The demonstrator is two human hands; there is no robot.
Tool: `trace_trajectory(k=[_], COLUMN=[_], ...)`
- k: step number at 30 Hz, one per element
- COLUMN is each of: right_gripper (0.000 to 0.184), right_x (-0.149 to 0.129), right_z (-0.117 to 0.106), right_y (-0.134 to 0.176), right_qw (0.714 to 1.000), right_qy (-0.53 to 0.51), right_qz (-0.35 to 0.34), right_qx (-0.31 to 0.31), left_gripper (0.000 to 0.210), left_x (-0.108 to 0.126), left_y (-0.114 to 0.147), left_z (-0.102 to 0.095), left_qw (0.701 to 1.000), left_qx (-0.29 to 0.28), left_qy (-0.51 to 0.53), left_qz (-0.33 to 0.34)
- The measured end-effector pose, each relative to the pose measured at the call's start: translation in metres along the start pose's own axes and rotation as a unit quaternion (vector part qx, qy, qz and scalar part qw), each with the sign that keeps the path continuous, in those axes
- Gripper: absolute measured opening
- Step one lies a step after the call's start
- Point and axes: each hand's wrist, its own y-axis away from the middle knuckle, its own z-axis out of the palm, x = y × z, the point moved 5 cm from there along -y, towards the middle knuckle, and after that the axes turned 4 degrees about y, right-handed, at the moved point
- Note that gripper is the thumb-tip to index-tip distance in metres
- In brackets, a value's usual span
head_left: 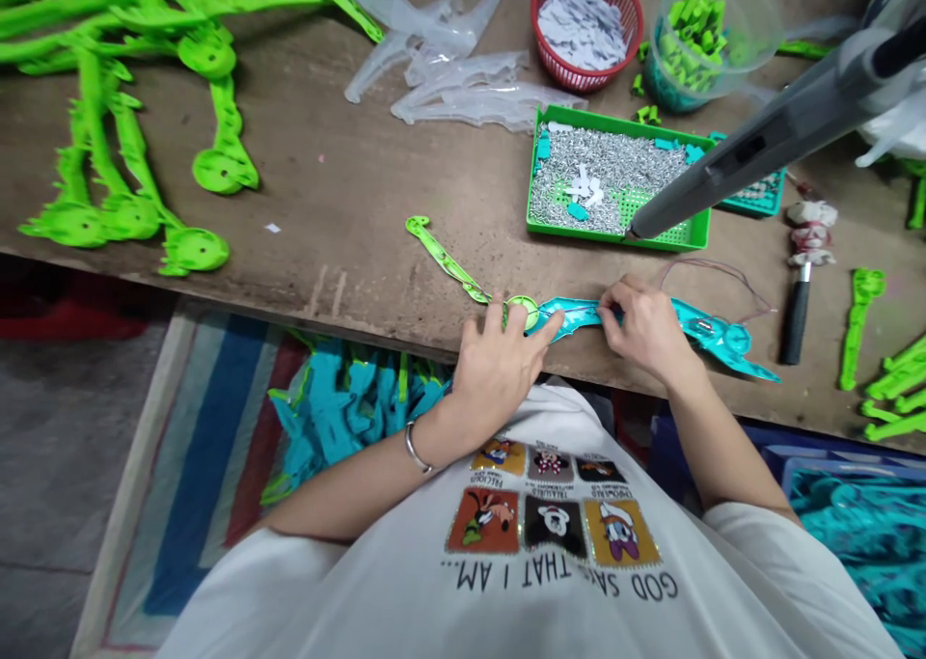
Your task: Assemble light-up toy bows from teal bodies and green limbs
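A long teal plastic piece (571, 316) lies along the table's front edge, hollow side up, joined at its left end to a lime-green piece (445, 259) with a round end. My left hand (499, 365) rests over this joint, its fingers spread and pressing on the round end and the teal part. Pinched closed, my right hand (643, 326) is at the middle of the teal piece, on a thin wire (723, 268) that runs along the hollow and loops out to the right. The pinched fingertips hide the exact grip.
Beyond my hands stands a green tray (614, 239) of small screws, with a grey screwdriver-like tool (752, 133) hanging over it. A black-handled tool (796, 316) lies right. Lime-green parts (122, 157) pile left. A red basket (587, 72) and clear tub (752, 37) stand behind.
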Motion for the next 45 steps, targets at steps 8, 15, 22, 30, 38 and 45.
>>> trace_trajectory(k=[8, 15, 22, 30, 38, 45], right_gripper=[0.029, 0.030, 0.029, 0.030, 0.030, 0.030], right_x=[0.009, 0.007, 0.006, 0.006, 0.006, 0.008], right_z=[0.007, 0.015, 0.018, 0.016, 0.013, 0.013], right_y=[0.018, 0.021, 0.023, 0.021, 0.022, 0.022], right_qw=[0.997, 0.993, 0.993, 0.993, 0.992, 0.993], right_qy=[-0.005, 0.010, 0.033, 0.018, -0.004, -0.007], right_qz=[-0.064, -0.087, -0.075, -0.073, -0.074, -0.068], right_qx=[0.033, 0.077, 0.082, 0.096, 0.098, 0.100], left_gripper=[0.055, 0.058, 0.035, 0.034, 0.047, 0.049], left_x=[-0.001, -0.028, -0.126, -0.180, -0.203, -0.232], left_y=[0.003, -0.005, -0.121, -0.219, -0.195, -0.163], left_z=[0.006, -0.020, -0.070, -0.033, -0.034, -0.052], left_qw=[1.000, 0.996, 0.982, 0.962, 0.973, 0.986], left_qx=[0.011, 0.021, 0.188, 0.185, 0.111, 0.099], left_qy=[-0.017, 0.004, 0.027, 0.179, 0.147, 0.124], left_qz=[0.004, 0.081, 0.000, -0.094, -0.142, -0.057])
